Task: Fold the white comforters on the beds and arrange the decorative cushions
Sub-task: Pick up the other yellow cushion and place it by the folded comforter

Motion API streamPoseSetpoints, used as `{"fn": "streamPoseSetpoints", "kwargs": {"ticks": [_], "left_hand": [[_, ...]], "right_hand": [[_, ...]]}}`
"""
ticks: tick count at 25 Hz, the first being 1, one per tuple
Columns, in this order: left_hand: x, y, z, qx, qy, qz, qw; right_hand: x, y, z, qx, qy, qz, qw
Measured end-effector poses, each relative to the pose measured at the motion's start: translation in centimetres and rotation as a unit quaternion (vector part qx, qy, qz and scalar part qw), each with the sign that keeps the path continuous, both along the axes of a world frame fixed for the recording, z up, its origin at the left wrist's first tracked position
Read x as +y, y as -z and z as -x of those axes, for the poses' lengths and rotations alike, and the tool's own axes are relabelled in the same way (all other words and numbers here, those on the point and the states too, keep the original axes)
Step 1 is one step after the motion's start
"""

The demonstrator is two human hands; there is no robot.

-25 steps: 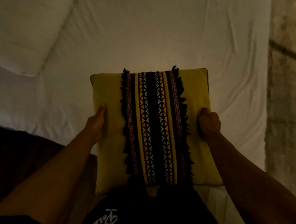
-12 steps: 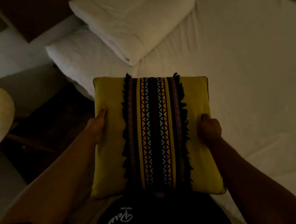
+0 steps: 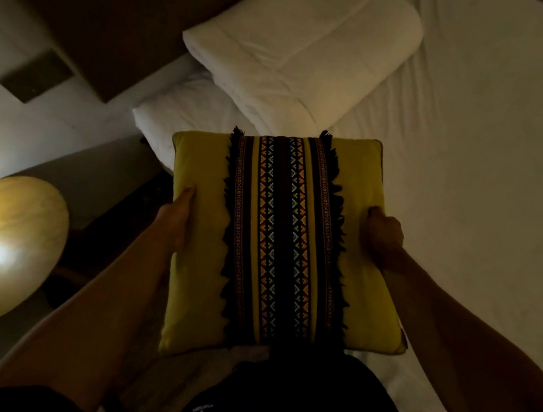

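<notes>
I hold a yellow decorative cushion (image 3: 196,265) with a dark fringed, patterned centre band flat in front of my chest, above the bed's near edge. My left hand (image 3: 175,217) grips its left edge, thumb on top. My right hand (image 3: 381,237) grips its right edge, fingers curled round it. Beyond the cushion a folded white comforter (image 3: 304,47) lies on a white pillow (image 3: 188,118) at the head of the bed (image 3: 493,166). The room is dim.
A lit round yellow lamp shade (image 3: 2,250) glows at the lower left beside the bed. A dark wooden headboard (image 3: 100,3) runs along the upper left wall. The white sheet stretches to the right of the cushion.
My view has swung left toward the head of the bed, bringing the folded comforter, pillow and lamp closer into view. Both hands keep the same grip on the cushion.
</notes>
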State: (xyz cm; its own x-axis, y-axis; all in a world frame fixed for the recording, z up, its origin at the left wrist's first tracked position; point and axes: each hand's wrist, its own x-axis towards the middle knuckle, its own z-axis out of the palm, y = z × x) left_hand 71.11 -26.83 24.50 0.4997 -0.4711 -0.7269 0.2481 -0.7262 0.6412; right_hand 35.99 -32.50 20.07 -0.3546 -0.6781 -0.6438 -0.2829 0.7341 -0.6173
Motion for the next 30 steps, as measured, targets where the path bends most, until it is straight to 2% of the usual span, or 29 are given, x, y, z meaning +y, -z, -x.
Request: {"fn": "streamPoseSetpoints", "kwargs": {"ticks": [7,14,20,26,30], "left_hand": [[-9.9,-0.3,-7.0,0.01,0.017,-0.012,1.0],[-20.7,8.8,-20.1,0.042,0.089,-0.03,0.995],[-28.2,1.1,-21.7,0.038,0.183,0.012,0.982],[-35.0,1.1,-24.2,0.063,0.241,0.001,0.968],[-39.3,-0.2,-22.4,0.057,0.291,0.044,0.954]], "right_hand": [[-9.7,-1.2,-5.6,-0.016,0.001,-0.007,1.0],[-15.6,0.1,-12.3,0.013,0.053,-0.036,0.998],[-18.7,-0.2,-18.7,0.032,0.147,-0.05,0.987],[-21.6,-0.1,-21.5,0.035,0.186,-0.055,0.98],[-24.8,0.4,-20.5,0.025,0.213,-0.05,0.975]]}}
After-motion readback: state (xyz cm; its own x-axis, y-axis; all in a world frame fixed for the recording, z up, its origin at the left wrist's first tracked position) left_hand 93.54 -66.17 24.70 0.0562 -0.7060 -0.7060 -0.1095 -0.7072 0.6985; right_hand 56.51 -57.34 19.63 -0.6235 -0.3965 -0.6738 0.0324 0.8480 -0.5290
